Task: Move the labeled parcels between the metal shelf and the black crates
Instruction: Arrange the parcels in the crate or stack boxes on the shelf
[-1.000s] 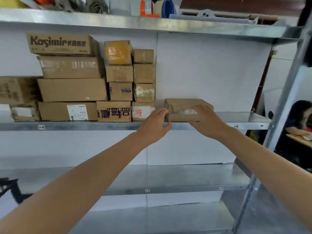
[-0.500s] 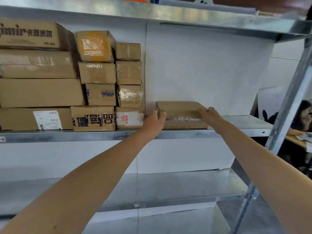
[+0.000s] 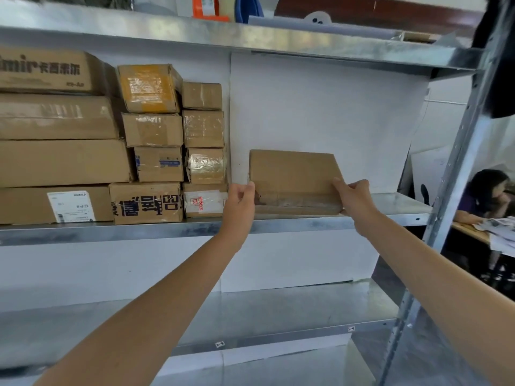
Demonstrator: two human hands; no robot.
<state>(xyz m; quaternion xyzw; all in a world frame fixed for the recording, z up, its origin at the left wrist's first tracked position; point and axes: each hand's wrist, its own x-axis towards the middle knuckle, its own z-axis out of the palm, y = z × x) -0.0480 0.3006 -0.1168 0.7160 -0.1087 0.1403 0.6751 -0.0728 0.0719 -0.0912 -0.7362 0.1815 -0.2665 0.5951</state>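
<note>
Hands being held apart, one on each end of flat brown parcel (image 3: 292,174): left hand (image 3: 241,201) being wrapped round left edge, right hand (image 3: 354,200) being clamped on right edge. Parcel being held tilted, broad face toward camera, lower edge pretty much on middle level of metal shelf (image 3: 306,223), just right of stacked cartons (image 3: 156,129), small gap between. Far right, seated person (image 3: 486,190) being glimpsed past shelf upright (image 3: 446,190).

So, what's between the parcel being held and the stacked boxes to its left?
In the head view, only the left hand, gripping the parcel by its left edge; above it shows bare white backing panel. The stacked boxes don't touch the parcel.
</note>
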